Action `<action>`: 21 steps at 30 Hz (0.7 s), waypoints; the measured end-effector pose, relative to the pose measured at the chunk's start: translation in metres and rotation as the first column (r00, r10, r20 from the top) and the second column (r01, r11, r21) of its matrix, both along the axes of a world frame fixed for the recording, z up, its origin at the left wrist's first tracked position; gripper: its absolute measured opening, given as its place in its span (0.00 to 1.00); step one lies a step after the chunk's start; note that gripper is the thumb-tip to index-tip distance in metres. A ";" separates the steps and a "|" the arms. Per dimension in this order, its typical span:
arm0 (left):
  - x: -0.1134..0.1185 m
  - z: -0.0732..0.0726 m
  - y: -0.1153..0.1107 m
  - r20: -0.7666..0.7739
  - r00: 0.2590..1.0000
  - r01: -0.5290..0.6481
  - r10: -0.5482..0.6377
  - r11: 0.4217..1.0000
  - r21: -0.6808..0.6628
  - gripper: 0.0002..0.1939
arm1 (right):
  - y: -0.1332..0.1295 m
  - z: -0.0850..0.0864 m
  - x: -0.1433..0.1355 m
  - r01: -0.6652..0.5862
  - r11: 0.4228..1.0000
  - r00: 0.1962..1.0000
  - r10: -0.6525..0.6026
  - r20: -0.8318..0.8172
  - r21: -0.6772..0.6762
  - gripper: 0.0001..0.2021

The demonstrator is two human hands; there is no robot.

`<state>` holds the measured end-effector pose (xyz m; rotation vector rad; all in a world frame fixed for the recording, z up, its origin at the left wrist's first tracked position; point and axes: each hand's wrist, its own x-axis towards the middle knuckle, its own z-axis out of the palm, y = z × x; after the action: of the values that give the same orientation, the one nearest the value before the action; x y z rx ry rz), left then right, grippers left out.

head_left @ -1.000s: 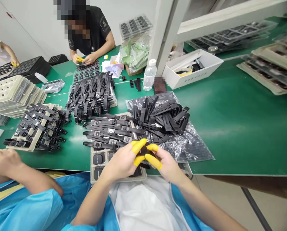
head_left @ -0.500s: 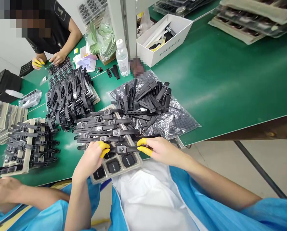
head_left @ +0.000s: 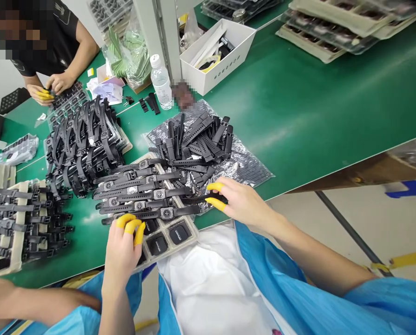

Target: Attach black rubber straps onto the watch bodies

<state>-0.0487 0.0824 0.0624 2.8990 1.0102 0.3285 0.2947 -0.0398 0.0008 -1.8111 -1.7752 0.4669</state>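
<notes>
My left hand [head_left: 124, 246], yellow covers on its fingertips, hovers over the near left part of a tray [head_left: 190, 237], fingers apart and holding nothing. Black square watch bodies [head_left: 178, 232] sit in the tray's near compartments. Strapped watches [head_left: 166, 213] lie in rows across its far part, the nearest just beyond my left hand. To the right of the tray my right hand [head_left: 234, 200], thumb and finger parted, is beside a dark strap end, with nothing gripped. Loose black straps [head_left: 204, 139] are heaped on a clear plastic bag [head_left: 253, 167] beyond it.
More strapped watches [head_left: 82, 144] are piled at the left, with another stack [head_left: 16, 223] nearer. A bottle [head_left: 162, 83] and a white box [head_left: 217, 60] stand farther back. Trays [head_left: 319, 37] are stacked at the far right. Across the table a person handles small parts; another person's arm shows lower left.
Both hands have let go of the nearest strapped watch, which now lies across the tray. My left hand has drawn back and opened; my right hand has risen off the strap. The view has shifted right.
</notes>
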 end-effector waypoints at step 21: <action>0.012 -0.009 -0.028 -0.409 0.912 0.050 0.037 0.979 0.200 0.09 | 0.001 -0.006 0.033 -0.154 0.983 0.986 0.160 -0.051 0.096 0.11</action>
<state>-0.0367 0.0548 0.0536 3.2430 1.0695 -0.2064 0.3276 -0.0391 -0.0049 -1.5867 -1.8760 0.4862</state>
